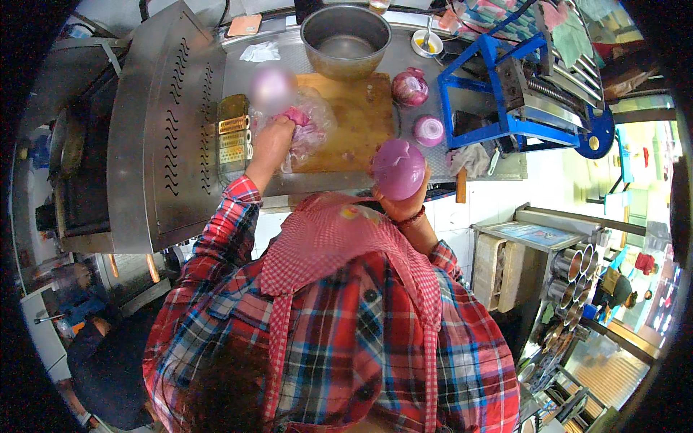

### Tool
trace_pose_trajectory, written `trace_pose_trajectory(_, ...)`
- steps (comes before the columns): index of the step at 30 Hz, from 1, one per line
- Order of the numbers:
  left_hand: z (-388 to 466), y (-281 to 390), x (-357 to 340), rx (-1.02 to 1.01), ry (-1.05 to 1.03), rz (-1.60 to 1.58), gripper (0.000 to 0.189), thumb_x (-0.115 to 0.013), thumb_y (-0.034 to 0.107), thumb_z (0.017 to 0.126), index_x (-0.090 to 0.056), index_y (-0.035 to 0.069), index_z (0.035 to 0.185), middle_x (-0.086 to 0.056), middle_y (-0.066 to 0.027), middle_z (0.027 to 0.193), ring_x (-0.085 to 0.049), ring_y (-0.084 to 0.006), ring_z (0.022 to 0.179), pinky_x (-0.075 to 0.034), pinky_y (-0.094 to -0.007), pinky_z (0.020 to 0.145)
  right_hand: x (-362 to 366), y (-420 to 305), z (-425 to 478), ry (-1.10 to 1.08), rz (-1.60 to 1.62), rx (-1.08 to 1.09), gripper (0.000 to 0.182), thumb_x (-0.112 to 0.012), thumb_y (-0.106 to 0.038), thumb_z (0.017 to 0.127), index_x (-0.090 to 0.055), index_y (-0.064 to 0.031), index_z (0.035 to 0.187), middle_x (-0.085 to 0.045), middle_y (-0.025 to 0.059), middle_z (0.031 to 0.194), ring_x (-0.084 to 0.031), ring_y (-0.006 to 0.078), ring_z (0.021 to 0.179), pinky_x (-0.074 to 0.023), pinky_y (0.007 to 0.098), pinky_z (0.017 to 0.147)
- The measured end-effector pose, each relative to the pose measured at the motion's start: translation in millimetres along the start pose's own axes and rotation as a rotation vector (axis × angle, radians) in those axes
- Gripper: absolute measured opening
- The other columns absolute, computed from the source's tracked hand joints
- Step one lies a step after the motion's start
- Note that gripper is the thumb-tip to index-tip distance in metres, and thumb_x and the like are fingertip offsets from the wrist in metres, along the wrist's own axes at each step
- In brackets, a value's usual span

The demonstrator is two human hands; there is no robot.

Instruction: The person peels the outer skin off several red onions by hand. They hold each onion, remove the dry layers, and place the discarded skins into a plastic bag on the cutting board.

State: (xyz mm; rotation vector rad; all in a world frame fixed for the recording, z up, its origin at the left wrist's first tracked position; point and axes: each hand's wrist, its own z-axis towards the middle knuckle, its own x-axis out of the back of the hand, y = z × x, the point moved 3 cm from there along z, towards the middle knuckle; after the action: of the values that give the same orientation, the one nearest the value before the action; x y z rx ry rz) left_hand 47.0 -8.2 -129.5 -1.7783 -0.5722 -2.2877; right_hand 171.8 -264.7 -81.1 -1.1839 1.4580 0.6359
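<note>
A large peeled red onion (399, 169) rests in my right hand (411, 203), in front of the counter's near edge. My left hand (277, 142) reaches to a clear plastic bag (322, 116) at the left of a wooden cutting board (363, 124); its fingertips pinch purple onion skin (296, 116) there. Beyond that hand lies a round, pale purple thing (272, 86), blurred, apparently another onion. To the right of the board are a red onion with torn skin (410, 87) and a smaller peeled onion (429, 131).
A deep metal pot (346, 40) stands at the board's far edge. Left are a grater (233, 140) and a steel appliance (162, 124). On the right stand a blue metal frame (503, 92), a crumpled cloth (470, 161) and a wooden handle (461, 185). A bowl with a spoon (426, 44) sits behind.
</note>
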Motion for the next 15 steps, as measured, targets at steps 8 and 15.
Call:
trace_pose_trajectory(8, 10.3, 13.4, 76.5, 0.259, 0.045, -0.279, 0.017, -0.059, 0.020, 0.085, -0.065, 0.009, 0.096, -0.064, -0.0158, 0.091, -0.062, -0.0337, 0.075, -0.049, -0.0392, 0.063, -17.4, -1.5, -12.1, -0.039, -0.261, 0.031, 0.083, -0.058, -0.061, 0.073, -0.037, -0.0097, 0.135, -0.047, 0.0140, 0.132, -0.048, 0.0318, 0.118, -0.0387, 0.0493, 0.100)
trace_pose_trajectory(15, -4.3, 121.4, 123.9, -0.012, -0.087, -0.874, 0.030, -0.067, 0.018, 0.080, -0.060, 0.002, 0.105, -0.065, -0.0140, 0.092, -0.066, -0.0252, 0.077, -0.051, -0.0353, 0.066, -14.3, -10.3, 0.2, -0.089, -0.653, 0.101, 0.085, -0.077, -0.038, 0.065, -0.037, -0.0061, 0.133, -0.048, 0.0121, 0.127, -0.049, 0.0254, 0.117, -0.0400, 0.0395, 0.100)
